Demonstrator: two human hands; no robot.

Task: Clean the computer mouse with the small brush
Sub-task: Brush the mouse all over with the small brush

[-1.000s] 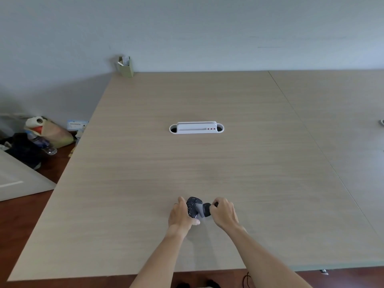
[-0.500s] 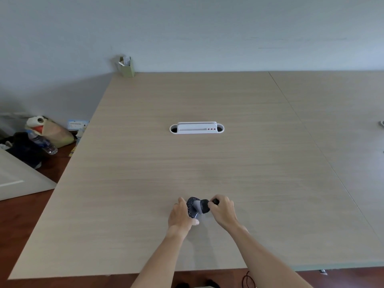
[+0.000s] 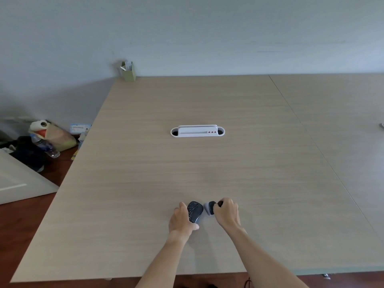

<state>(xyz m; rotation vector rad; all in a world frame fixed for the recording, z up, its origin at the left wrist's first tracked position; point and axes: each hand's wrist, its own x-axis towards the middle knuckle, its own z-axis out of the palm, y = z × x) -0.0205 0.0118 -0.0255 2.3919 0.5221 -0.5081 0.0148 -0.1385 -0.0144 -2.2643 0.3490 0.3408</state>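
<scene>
A dark computer mouse [image 3: 195,210] speckled with pale specks is tilted up off the wooden table [image 3: 207,163], near its front edge. My left hand [image 3: 181,220] grips it from the left and underneath. My right hand [image 3: 227,214] is closed around a small brush [image 3: 210,207] with a black handle and grey bristles. The bristles sit just right of the mouse, a small gap apart from it.
A white cable grommet [image 3: 197,131] is set into the middle of the table. A small green holder [image 3: 128,72] stands at the far left corner against the wall. Bags and a plastic bottle [image 3: 44,145] lie on the floor at the left.
The brush was lying against the mouse's top; my right hand has now drawn it off to the right, and the whole speckled surface shows.
</scene>
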